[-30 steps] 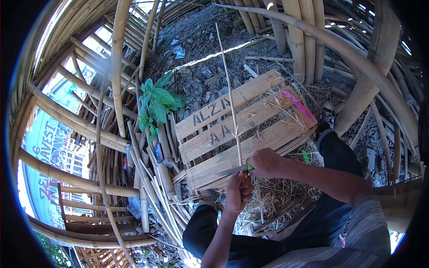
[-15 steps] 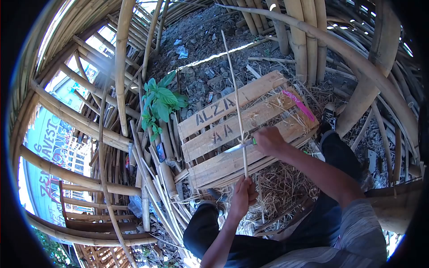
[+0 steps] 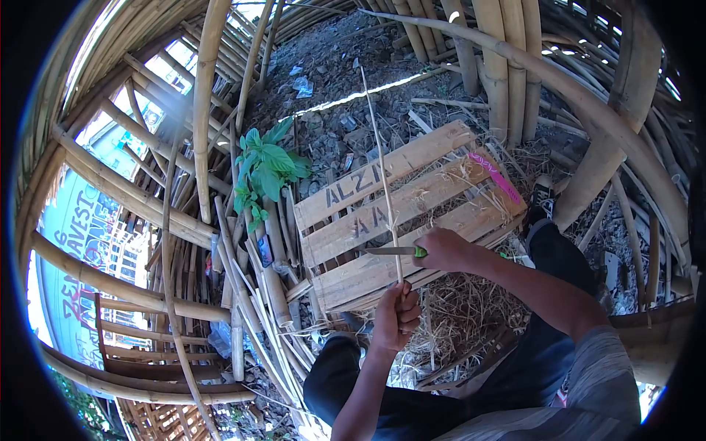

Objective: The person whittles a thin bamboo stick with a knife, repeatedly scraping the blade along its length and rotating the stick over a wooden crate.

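Note:
A long thin bamboo strip (image 3: 384,173) runs upward over a slatted wooden crate (image 3: 342,234) marked with dark letters. Its lower end is gripped in my left hand (image 3: 397,317), fingers wrapped round it. Closed on the green handle of a knife (image 3: 390,251), my right hand (image 3: 440,250) is just right of the strip. The blade points left and crosses the strip a little above my left hand. Shavings and dry fibres lie on the crate's right part.
Bamboo poles (image 3: 500,73) stand at the upper right. A leafy green plant (image 3: 268,167) grows left of the crate. Straw and shavings (image 3: 471,316) cover the ground near my legs. Cut bamboo pieces (image 3: 273,294) lie at the left, beside a bamboo lattice (image 3: 140,294).
The knife has moved slightly down along the strip, its blade now level. My left hand and the strip have shifted a little left and the strip's top end is lower.

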Demonstrator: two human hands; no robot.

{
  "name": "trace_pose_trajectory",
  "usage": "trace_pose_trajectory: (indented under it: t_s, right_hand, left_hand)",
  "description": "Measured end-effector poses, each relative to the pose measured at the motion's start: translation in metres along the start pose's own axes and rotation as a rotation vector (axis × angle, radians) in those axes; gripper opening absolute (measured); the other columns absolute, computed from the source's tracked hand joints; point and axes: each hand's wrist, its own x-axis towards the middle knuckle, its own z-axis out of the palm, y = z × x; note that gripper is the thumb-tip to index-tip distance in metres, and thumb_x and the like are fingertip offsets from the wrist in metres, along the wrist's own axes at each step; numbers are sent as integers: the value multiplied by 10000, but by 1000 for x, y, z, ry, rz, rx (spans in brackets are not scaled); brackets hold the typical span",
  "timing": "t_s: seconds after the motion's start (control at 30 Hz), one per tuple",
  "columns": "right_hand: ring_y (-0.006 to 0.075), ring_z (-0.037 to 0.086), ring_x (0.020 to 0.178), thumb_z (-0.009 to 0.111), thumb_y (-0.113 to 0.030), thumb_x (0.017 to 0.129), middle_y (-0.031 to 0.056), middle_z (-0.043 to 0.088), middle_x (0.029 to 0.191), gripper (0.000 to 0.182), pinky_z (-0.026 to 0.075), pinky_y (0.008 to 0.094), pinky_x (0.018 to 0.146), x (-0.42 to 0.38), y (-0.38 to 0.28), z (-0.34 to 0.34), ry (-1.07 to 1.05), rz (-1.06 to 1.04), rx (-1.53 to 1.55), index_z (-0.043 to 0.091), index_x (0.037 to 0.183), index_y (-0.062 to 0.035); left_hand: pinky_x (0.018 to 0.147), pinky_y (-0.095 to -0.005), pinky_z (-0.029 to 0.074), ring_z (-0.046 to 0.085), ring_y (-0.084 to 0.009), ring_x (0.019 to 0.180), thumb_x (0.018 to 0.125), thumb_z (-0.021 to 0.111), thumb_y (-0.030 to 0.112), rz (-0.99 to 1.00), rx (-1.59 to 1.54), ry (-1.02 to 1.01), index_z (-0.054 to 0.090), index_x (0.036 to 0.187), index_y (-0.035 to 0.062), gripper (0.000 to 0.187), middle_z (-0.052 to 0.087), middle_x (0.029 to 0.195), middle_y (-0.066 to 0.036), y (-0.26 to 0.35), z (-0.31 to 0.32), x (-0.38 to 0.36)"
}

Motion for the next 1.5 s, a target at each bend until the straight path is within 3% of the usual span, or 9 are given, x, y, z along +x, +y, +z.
trace_pose_trajectory:
  t_s: [0.17,0.53,0.7,0.87,1.07,1.13,1.4,1.43,1.5]
  right_hand:
    - [365,601,630,611,-247,733,198,583,623,249,493,429,647,-2,-7,8,-7,-205,227,595,699,-1]
    - [341,614,614,605,-306,736,173,600,615,280,498,430,607,-7,-17,13,3,-69,-21,628,680,-34]
    - [315,621,602,614,-284,715,163,605,610,247,500,416,580,-14,-28,10,33,-86,-132,633,653,-45]
    - [289,624,573,622,-255,689,159,606,596,229,499,398,556,12,11,-5,282,12,-277,632,625,-35]
    - [305,623,561,591,-229,708,159,599,577,218,494,418,531,0,-11,18,141,-43,-186,633,595,-47]
    - [306,624,558,588,-231,713,161,601,580,220,497,420,533,9,2,4,185,127,-137,635,604,-46]
    - [292,611,519,614,-215,654,141,592,555,165,494,406,511,13,20,6,278,-64,-218,629,605,-58]
    - [288,608,501,604,-178,658,122,589,535,133,493,402,506,17,35,-3,382,-242,-301,614,587,-66]
    - [287,606,496,611,-171,653,119,583,524,130,490,397,495,14,18,1,364,-154,-289,604,575,-67]
  left_hand:
    - [330,-170,143,215,-20,417,934,386,243,45,88,58,426,826,131,162,268,580,65,0,0,1]
    - [341,-198,146,217,-16,404,951,372,193,316,589,294,415,789,104,190,280,554,67,-10,7,5]
    - [397,-235,256,305,-41,423,967,357,188,398,854,352,440,768,44,259,363,552,35,-10,-1,8]
    - [392,-240,262,317,-50,419,968,357,201,348,884,369,445,769,35,274,363,530,20,-14,1,5]
    - [408,-248,294,363,-65,439,961,367,193,302,862,368,455,776,25,265,385,528,-1,-11,-8,9]
    - [416,-252,304,373,-69,448,959,370,190,324,942,401,458,776,21,263,388,528,-5,-14,-6,4]
    - [404,-281,303,392,-99,425,956,380,186,358,1123,343,436,768,26,253,422,532,-17,-26,-6,-16]
    - [372,-263,256,343,-78,395,962,370,199,301,974,294,425,791,60,228,372,533,17,-27,1,-15]
    - [362,-234,201,274,-52,394,964,368,217,215,720,266,406,786,88,223,309,536,37,-15,7,-14]
